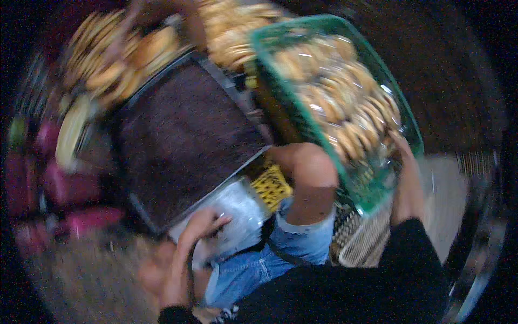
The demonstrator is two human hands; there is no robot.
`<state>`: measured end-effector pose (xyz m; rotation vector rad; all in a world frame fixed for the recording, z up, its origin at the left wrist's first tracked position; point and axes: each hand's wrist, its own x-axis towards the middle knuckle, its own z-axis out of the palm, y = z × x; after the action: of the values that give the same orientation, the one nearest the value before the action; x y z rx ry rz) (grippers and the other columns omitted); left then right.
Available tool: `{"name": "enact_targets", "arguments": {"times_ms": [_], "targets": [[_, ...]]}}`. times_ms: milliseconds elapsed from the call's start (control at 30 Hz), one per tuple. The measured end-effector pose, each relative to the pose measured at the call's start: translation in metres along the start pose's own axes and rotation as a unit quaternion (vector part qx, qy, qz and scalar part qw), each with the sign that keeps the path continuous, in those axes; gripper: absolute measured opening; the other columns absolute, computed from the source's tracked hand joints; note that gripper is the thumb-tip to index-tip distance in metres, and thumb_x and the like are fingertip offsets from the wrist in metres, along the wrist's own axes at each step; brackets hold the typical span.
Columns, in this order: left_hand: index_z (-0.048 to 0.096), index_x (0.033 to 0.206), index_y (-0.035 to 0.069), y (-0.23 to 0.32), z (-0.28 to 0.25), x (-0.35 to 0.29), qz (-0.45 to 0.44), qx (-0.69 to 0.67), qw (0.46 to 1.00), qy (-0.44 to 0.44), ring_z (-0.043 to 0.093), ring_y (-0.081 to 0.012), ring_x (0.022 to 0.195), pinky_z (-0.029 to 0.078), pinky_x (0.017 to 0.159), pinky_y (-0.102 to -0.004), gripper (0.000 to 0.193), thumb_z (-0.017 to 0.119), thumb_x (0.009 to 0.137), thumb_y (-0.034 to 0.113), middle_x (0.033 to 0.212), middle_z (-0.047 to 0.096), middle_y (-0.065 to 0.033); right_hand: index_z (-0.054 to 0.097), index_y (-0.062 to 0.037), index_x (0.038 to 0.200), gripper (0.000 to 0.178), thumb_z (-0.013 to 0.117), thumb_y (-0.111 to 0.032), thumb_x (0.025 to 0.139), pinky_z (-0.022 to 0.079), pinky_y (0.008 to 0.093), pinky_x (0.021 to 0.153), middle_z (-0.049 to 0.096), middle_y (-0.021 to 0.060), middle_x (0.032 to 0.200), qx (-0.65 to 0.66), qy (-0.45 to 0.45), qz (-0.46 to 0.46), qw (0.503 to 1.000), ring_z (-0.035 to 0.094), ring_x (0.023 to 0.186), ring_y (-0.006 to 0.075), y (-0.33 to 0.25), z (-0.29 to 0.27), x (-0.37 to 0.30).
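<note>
On my lap lies a stack of clear plastic bags, and my left hand rests on it with one finger or thumb stuck out. Blur hides how its other fingers lie. At the right, my right hand reaches into the near right side of a green plastic basket. Its fingertips touch or nearly touch the clear-wrapped packs of round golden baked goods that fill most of the basket. The fingers are smeared, so their grip does not show.
A dark-surfaced tray with a metal rim stands before me. Loose baked goods are piled beyond it, with another person's arm above. Pink items lie at left. A yellow perforated crate shows beside my knee, a woven basket at right.
</note>
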<state>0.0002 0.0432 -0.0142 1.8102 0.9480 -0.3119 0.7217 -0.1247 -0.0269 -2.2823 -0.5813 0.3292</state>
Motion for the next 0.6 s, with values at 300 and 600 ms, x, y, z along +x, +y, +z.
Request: {"name": "enact_targets", "arguments": {"times_ms": [300, 600], "targets": [[0.069, 0.069, 0.006, 0.068, -0.038, -0.020, 0.175, -0.158, 0.950, 0.206, 0.065, -0.0281, 0.057, 0.050, 0.057, -0.0415, 0.056, 0.060, 0.092, 0.055, 0.059, 0.063, -0.0125, 0.047, 0.0040, 0.138, 0.059, 0.052, -0.041, 0.100, 0.047, 0.0417, 0.098, 0.057, 0.0187, 0.132, 0.033, -0.126, -0.260, 0.957, 0.057, 0.119, 0.0269, -0.209, 0.053, -0.054], [0.070, 0.074, 0.004, 0.041, -0.048, -0.032, 0.134, -0.216, 0.853, 0.455, 0.070, -0.0308, 0.064, 0.057, 0.061, -0.0412, 0.070, 0.058, 0.081, 0.072, 0.064, 0.067, -0.0180, 0.058, -0.0044, 0.103, 0.013, 0.055, -0.017, 0.100, 0.053, 0.0290, 0.074, 0.066, 0.0060, 0.096, 0.041, -0.384, -0.435, 0.813, 0.065, 0.087, 0.0167, -0.405, 0.214, -0.394]]}}
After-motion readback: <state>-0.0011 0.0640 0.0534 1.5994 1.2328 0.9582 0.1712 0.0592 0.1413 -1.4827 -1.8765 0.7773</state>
